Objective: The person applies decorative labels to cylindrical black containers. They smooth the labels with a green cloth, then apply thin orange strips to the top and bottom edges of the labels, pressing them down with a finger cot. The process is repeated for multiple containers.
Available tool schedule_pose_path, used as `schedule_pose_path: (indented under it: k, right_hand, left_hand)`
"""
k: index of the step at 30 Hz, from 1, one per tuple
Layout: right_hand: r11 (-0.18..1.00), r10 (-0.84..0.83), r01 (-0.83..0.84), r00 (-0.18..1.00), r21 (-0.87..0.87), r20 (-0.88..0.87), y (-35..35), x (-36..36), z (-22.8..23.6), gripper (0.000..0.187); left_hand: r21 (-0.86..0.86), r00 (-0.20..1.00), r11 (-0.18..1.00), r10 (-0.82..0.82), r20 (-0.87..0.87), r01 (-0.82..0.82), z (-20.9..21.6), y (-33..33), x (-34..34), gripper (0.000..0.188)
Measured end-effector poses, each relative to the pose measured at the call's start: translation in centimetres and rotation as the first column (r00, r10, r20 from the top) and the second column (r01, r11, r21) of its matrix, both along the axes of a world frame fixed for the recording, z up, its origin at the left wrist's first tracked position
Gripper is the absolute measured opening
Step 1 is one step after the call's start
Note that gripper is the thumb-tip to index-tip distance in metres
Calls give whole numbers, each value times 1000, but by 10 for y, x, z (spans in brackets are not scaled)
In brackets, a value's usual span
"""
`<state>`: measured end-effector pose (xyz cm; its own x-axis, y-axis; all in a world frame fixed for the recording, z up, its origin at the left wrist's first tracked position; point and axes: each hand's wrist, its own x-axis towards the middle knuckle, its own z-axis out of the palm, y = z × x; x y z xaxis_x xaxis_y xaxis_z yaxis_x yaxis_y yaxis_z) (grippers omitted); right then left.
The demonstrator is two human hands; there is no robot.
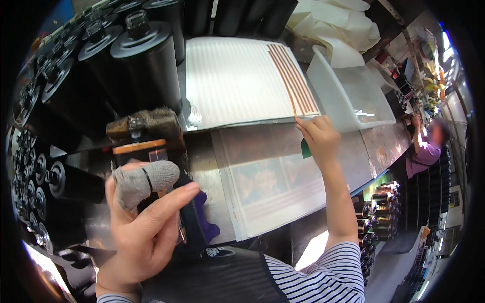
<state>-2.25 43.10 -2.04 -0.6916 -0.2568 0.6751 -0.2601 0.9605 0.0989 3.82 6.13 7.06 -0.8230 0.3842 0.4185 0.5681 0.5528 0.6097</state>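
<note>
My right hand pinches the lower end of a thin orange-brown strip at the edge of a white sheet. Several like strips lie side by side along that sheet's right part. A small green piece shows under my right palm; what it belongs to is hidden. My left hand is raised at the lower left, thumb stretched out and apart from the index finger. Grey cloth with a black band covers that finger. Just behind this hand is a black bottle with an orange band, mostly hidden.
Black bottles crowd the left and back. A brown sponge-like block sits behind my left hand, a purple holder beside it. Clear-covered sheets lie nearest me. A translucent bin stands right; a person works far right.
</note>
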Motion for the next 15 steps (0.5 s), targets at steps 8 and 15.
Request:
schedule_pose_path:
  k: [8,15]
  right_hand:
    - [937,346,-344,938,-59,28,-118,118,40,25]
    - [700,700,-648,707,-302,105,-149,145,53,19]
  left_hand:
    - [380,537,910,-407,738,167,-23,31,18,29]
    - [348,536,932,-347,770,103,-23,12,55,11]
